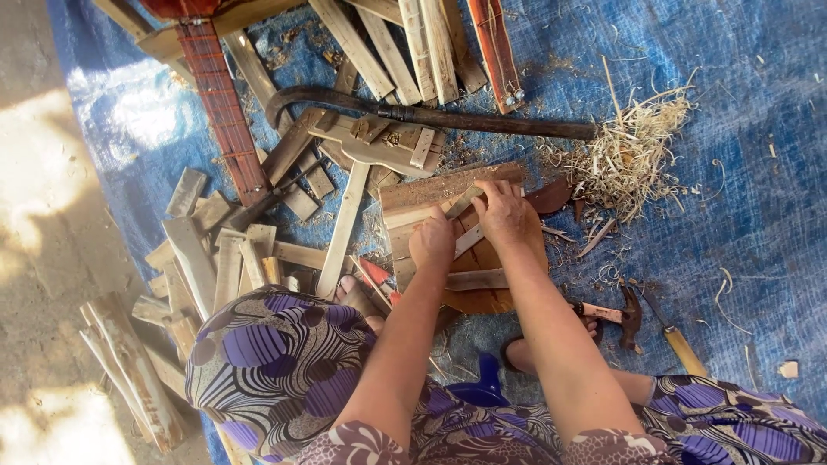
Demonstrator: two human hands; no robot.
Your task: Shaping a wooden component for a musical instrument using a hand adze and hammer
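Observation:
I look down at a wooden board piece (431, 188) lying on a blue tarp. My left hand (432, 243) presses on a thin pale wood strip (468, 238) that lies slanted across the board. My right hand (504, 213) grips the upper end of that strip (465, 200), fingers curled over it. Under the board sits a rounded brown wooden piece (482, 300). Both forearms reach forward from my patterned purple skirt (267, 353).
A long curved dark blade (431, 114) lies beyond the board. Many wood slats (224, 258) are piled at the left. A heap of shavings (633, 155) is at the right. A claw hammer (622, 315) and a yellow-handled tool (685, 349) lie near my right foot.

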